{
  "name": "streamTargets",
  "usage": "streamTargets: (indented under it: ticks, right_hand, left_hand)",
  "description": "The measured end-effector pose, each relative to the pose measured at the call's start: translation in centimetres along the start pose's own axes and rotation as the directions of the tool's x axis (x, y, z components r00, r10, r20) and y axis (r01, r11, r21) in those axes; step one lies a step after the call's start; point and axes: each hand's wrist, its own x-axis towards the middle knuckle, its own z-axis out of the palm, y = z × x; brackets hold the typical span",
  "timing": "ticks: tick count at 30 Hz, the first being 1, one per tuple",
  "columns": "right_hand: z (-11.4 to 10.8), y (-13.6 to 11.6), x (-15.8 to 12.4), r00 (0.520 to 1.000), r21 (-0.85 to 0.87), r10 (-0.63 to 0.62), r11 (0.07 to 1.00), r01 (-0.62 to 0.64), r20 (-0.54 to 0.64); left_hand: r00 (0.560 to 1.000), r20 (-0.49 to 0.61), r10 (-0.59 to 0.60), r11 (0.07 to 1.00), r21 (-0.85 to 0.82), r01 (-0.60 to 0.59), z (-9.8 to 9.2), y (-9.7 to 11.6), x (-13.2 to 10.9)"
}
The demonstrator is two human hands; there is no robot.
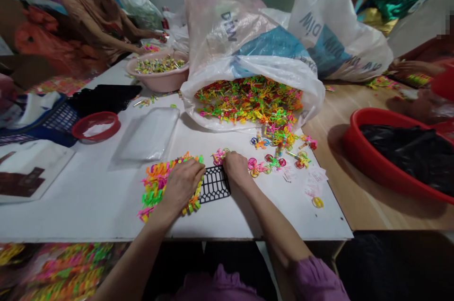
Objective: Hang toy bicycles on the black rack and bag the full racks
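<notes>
A black plastic grid rack (215,185) lies on the white table in front of me. Rows of small bright plastic toys (155,182) in pink, orange, green and yellow cover its left part, while the bars on the right are bare. My left hand (182,185) rests over the toys beside the bare bars, fingers curled and pressed together; what they grip is hidden. At the rack's far right corner, my right hand (236,168) has its fingers closed on the edge. Just beyond these fingertips lies a pink and green toy (219,155).
A big white sack (248,59) spills colourful toys (251,100) towards me. Loose toys (273,161) and paper slips lie right. Clear plastic bags (151,135), a red bowl (95,126) and a pink basin (159,78) stand left. A red tub (354,145) is right. Other people work nearby.
</notes>
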Motion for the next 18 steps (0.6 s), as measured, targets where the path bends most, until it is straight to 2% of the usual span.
streamTargets:
  ticks: [2, 5, 8, 11, 14, 18]
  right_hand:
    - [-0.1, -0.1, -1.0, 1.0, 0.227, -0.012, 0.974, 0.014, -0.008]
    - [0.8, -0.2, -3.9, 0.995, 0.591, -0.088, 0.801, 0.099, -0.046]
    - [3.0, -1.0, -6.7, 0.993, 0.756, -0.109, 0.646, 0.102, -0.041]
    - [5.2, -2.2, -7.9, 0.997, 0.828, -0.06, 0.556, 0.078, -0.054]
    - [6.0, -3.1, -7.8, 0.99, 0.804, -0.08, 0.578, 0.14, -0.115]
    - [5.7, -3.3, -7.8, 0.959, 0.669, -0.218, 0.687, 0.282, -0.18]
  left_hand:
    - [1.0, -0.018, -0.003, 1.0, 0.007, 0.004, 0.0, 0.0, 0.1]
    - [0.998, -0.053, -0.02, 0.999, 0.028, 0.022, 0.1, -0.1, 0.4]
    - [0.998, -0.049, -0.035, 0.999, 0.018, 0.036, -0.2, -0.1, 0.8]
    - [0.996, -0.089, -0.023, 0.999, 0.031, 0.026, -1.3, 0.3, 0.3]
    - [0.984, -0.177, -0.016, 0.999, 0.034, 0.023, -2.6, 1.2, -1.6]
    - [0.993, -0.092, 0.07, 0.996, -0.044, -0.075, -2.3, 2.4, -4.9]
